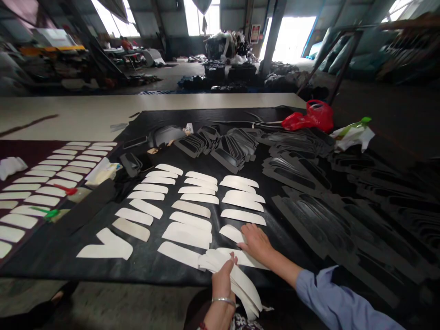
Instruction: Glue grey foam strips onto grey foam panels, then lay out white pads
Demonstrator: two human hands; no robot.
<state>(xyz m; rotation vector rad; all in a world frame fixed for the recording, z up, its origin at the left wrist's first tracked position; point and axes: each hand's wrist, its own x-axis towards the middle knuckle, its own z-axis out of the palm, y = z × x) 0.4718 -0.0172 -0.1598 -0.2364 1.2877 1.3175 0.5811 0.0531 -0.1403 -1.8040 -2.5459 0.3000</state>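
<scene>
My left hand (223, 279), with a silver bangle at its wrist, is closed around a fanned stack of curved white pieces (245, 286) near the table's front edge. Ahead and to the right, my right hand (256, 243) rests on the end of a single white piece (232, 233), its fingers stretched out and thumb apart. Another white piece (247, 259) lies below the right hand, partly hidden by the stack and arm. Similar pieces (190, 208) lie in rough columns on the black sheet (144, 261), some overlapping. At the left end, two form a V shape (105, 247).
Piles of dark cut pieces (309, 215) cover the right side. A red plastic bag (318, 117) and a white-green bag (354, 133) lie at the back right. More white pieces (44, 200) fill a maroon sheet at left, near red (70, 190) and green (51, 213) items.
</scene>
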